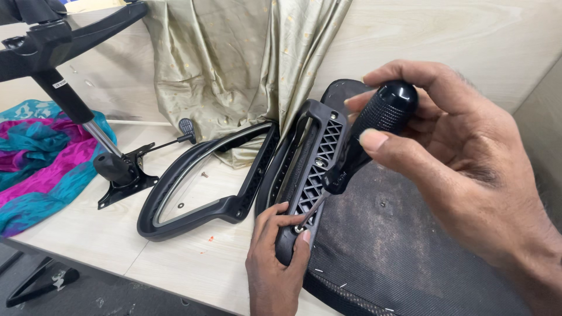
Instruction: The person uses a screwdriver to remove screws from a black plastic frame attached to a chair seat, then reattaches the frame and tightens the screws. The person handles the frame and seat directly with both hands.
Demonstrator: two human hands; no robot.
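Note:
My right hand (462, 158) is closed around the black handle of a screwdriver (366, 137). Its metal tip reaches down to a screw (299, 229) at the near end of a black ribbed armrest bracket (316, 158). My left hand (275, 257) pinches that near end of the bracket, fingers right beside the screw. The bracket lies on the underside of a black chair seat (398, 246). A loose black armrest loop (199, 181) rests on the table just left of the bracket.
A chair base with gas cylinder and tilt mechanism (111, 164) lies at the left on the pale wooden table (175, 263). A teal and magenta cloth (41, 164) sits at far left. A beige cloth (234, 64) hangs behind. A small screw (204, 174) lies inside the loop.

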